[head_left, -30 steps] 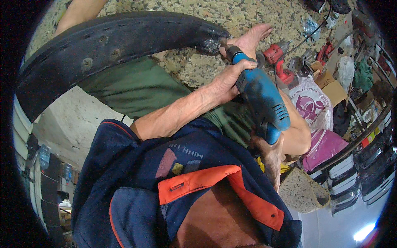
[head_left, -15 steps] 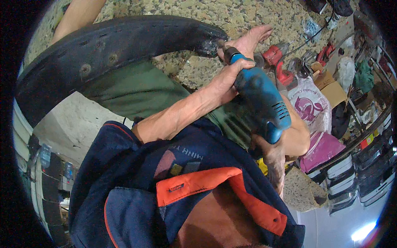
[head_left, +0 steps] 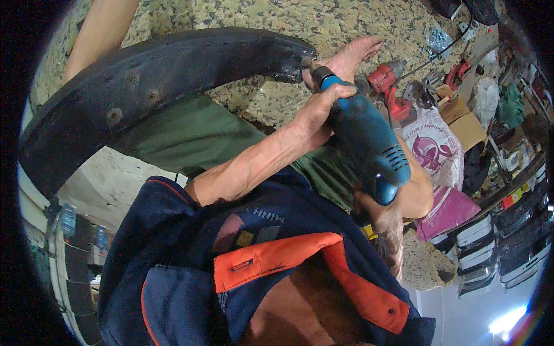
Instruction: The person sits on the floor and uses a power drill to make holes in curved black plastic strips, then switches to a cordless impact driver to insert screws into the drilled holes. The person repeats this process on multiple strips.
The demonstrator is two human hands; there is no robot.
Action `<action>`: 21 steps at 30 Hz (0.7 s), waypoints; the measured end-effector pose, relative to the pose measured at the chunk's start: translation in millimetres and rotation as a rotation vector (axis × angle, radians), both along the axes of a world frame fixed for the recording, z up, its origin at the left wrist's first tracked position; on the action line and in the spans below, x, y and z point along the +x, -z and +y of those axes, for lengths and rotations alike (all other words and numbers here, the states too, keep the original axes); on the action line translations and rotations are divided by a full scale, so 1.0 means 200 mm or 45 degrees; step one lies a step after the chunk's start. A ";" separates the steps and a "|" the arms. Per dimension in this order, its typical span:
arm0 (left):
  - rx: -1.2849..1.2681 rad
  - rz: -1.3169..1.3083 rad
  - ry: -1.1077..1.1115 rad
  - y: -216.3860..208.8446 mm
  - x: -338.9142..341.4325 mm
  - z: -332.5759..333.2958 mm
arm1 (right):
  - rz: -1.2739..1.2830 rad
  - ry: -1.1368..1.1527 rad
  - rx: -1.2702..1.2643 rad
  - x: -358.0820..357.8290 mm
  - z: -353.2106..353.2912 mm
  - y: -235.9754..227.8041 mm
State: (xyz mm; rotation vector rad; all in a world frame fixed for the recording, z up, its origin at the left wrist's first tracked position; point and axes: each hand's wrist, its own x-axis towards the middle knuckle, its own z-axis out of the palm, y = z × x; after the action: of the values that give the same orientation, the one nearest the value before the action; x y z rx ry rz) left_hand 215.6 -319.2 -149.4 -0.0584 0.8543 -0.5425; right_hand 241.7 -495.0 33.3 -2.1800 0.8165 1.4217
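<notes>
A blue power drill (head_left: 369, 135) points away from me, its chuck at the right end of a long curved black panel (head_left: 190, 72). My left hand (head_left: 323, 109) is wrapped round the front of the drill body, thumb on top, just behind the chuck. Below the drill's rear, my right hand (head_left: 372, 210) closes round its handle, with most of the fingers hidden beneath the tool. The drill's tip meets the panel's end, where the surface looks rough and scuffed; the bit itself is hard to make out. Several round marks dot the panel's left part.
A bare foot (head_left: 355, 55) rests on the speckled floor (head_left: 242, 14) right behind the panel's end. A red cordless power tool (head_left: 386, 81), a white printed bag (head_left: 433, 141), a cardboard box (head_left: 464, 124) and cables lie to the right. Another bare limb (head_left: 104, 37) stands behind the panel's left part.
The panel's left part sits slightly lower in view, and the drill's rear has shifted a little right and down. Both hands keep their hold on the drill.
</notes>
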 end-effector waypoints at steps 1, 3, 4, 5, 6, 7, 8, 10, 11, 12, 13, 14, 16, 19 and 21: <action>0.002 0.029 0.015 0.00 0.00 0.00 | -0.105 -0.035 0.039 -0.01 0.01 0.00; -0.013 0.085 0.013 0.00 0.00 0.00 | -0.076 -0.023 0.017 -0.01 0.03 0.00; -0.028 0.109 -0.006 0.00 0.00 0.01 | 0.057 0.023 -0.041 -0.01 0.02 -0.01; -0.043 0.133 -0.025 -0.01 0.00 0.01 | 0.146 0.054 -0.104 -0.01 0.03 -0.01; -0.040 0.125 -0.043 -0.01 0.00 0.02 | 0.038 0.017 -0.073 -0.02 0.03 0.00; -0.037 0.117 -0.061 -0.01 0.01 0.02 | -0.114 -0.035 -0.047 -0.03 0.03 0.00; -0.032 0.098 -0.077 -0.01 0.01 0.03 | -0.212 -0.058 -0.063 -0.05 0.04 0.01; -0.058 0.094 -0.052 -0.01 0.01 0.04 | -0.261 -0.177 0.044 -0.05 0.03 0.02; -0.071 0.088 -0.037 -0.01 0.01 0.04 | -0.248 -0.203 0.061 -0.04 0.03 0.03; -0.025 0.076 -0.041 -0.01 0.01 0.03 | -0.160 -0.185 0.006 -0.04 0.02 0.04; 0.023 0.063 -0.047 -0.01 0.01 0.03 | -0.065 -0.153 -0.063 -0.02 0.01 0.04; 0.068 0.041 -0.048 0.00 0.01 0.03 | 0.009 -0.097 -0.094 -0.01 0.01 0.05; 0.037 0.031 -0.046 0.02 0.01 0.02 | -0.013 -0.159 0.031 0.01 -0.01 0.07; 0.037 0.078 -0.096 0.05 0.00 0.02 | -0.150 -0.402 0.032 0.00 -0.02 0.12; 0.045 0.094 -0.127 0.07 -0.01 0.02 | -0.224 -0.438 0.017 0.00 -0.02 0.13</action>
State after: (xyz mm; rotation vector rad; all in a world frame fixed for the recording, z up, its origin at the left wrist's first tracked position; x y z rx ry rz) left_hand 213.9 -314.2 -162.5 -0.0888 0.9276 -0.4341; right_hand 241.0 -499.8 6.5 -2.4799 0.3817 1.3517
